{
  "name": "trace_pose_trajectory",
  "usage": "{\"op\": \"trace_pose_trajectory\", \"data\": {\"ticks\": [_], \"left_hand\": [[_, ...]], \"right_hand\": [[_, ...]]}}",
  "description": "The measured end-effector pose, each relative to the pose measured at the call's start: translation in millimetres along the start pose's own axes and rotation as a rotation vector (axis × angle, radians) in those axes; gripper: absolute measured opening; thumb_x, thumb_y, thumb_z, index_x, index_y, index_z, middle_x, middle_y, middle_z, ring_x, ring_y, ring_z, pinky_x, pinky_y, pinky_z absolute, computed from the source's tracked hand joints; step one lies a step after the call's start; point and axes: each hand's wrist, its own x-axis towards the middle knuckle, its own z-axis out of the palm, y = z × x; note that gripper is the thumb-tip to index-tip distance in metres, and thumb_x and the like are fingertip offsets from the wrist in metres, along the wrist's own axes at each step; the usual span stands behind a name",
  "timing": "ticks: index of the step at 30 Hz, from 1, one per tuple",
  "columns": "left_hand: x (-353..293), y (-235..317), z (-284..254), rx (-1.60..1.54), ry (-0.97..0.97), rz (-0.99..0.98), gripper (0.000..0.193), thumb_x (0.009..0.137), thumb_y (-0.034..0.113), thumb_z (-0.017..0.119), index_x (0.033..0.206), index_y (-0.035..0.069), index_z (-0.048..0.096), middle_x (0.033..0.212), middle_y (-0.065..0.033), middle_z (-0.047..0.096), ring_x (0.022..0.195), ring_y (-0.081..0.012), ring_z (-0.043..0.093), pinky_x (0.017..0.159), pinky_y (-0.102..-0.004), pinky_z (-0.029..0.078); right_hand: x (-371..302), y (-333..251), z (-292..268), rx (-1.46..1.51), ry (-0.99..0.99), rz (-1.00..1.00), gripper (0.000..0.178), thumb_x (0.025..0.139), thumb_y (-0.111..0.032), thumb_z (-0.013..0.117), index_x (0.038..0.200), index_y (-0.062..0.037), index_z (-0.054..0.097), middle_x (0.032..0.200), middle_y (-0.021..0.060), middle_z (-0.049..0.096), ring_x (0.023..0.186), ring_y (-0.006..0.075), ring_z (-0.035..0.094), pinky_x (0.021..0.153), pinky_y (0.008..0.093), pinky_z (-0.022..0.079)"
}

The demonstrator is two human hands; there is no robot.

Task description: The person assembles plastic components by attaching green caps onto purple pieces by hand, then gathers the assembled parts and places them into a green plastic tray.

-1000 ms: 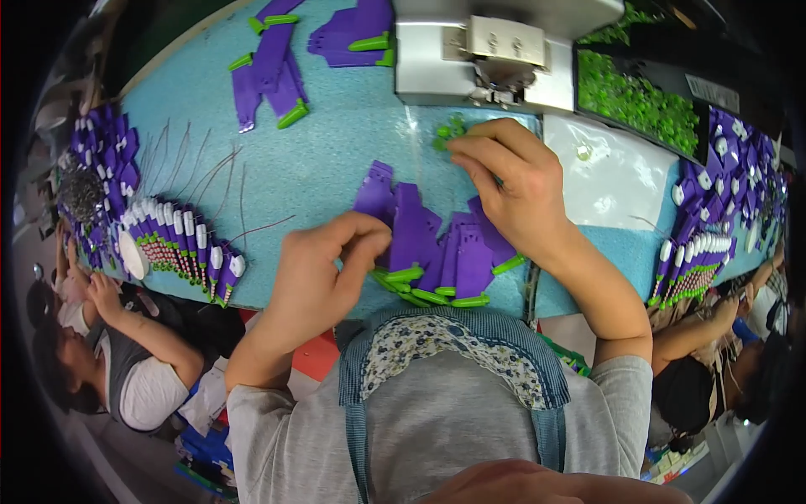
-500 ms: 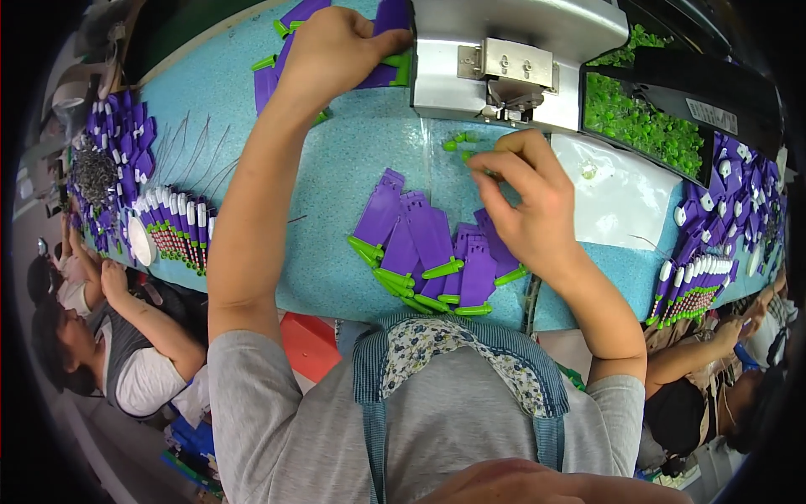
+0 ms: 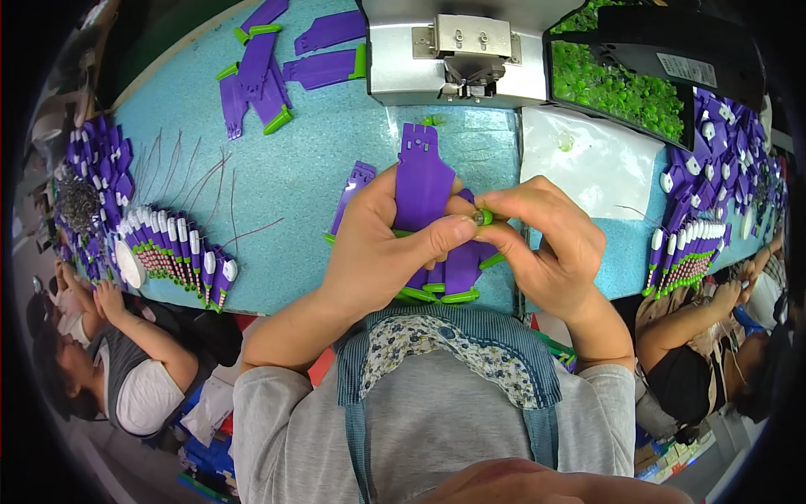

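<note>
Upright in my left hand [image 3: 374, 239] is a flat purple plastic piece [image 3: 422, 181], with small slots at its far end. Thumb and fingers are closed round its near part. Close by, my right hand [image 3: 554, 235] pinches a small green plastic part [image 3: 483, 217] between thumb and index finger, beside my left thumb tip. Whether this part touches the purple piece is hidden by the fingers. Under and behind both hands lie purple pieces with green ends [image 3: 462, 273], partly covered.
Ahead stands a silver machine [image 3: 403, 80] with a metal fixture [image 3: 473, 38]. A black bin of small green parts [image 3: 604, 92] is right of it. More purple pieces [image 3: 260, 76] lie far left. Rows of purple-and-white assemblies [image 3: 168, 248] sit at both sides, near co-workers [image 3: 151, 336].
My left hand has come back from beside the machine to the middle, now holding a purple piece. My right hand has moved nearer to me and meets it with a green part.
</note>
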Motion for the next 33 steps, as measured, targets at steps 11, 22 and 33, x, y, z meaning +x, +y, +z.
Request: {"op": "trace_pose_trajectory", "data": {"ticks": [11,22,33], "left_hand": [[12,-4,11,-0.033,-0.077,-0.072,0.029,0.088,0.011,0.07,0.111,0.001,0.054,0.081,-0.0036,0.063,0.06,-0.0071,0.054,0.052,-0.0213,0.043],[14,-4,15,0.177,-0.147,-0.019,0.024,0.101,0.022,0.048,0.117,0.003,0.048,0.092,-0.0049,0.057,0.073,-0.0108,0.053,0.064,-0.0238,0.045],[14,-18,26,-0.003,0.028,0.367,0.02,0.088,-0.003,0.065,0.106,-0.002,0.057,0.093,-0.007,0.068,0.086,-0.0099,0.064,0.075,-0.0231,0.049]], "right_hand": [[-9,6,-17,0.123,-0.03,0.07,0.021,0.073,0.0,0.077,0.091,0.0048,0.067,0.092,0.018,0.069,0.075,0.0266,0.065,0.065,0.0327,0.051],[-9,67,-59,-0.848,0.046,0.066,0.017,0.072,-0.004,0.072,0.087,-0.0044,0.065,0.093,0.0047,0.063,0.084,0.0255,0.055,0.073,0.0367,0.041],[-16,20,-43,0.06,0.146,0.284,0.017,0.077,-0.003,0.074,0.093,-0.0007,0.069,0.097,0.0102,0.066,0.091,0.02,0.055,0.083,0.0299,0.041]]}}
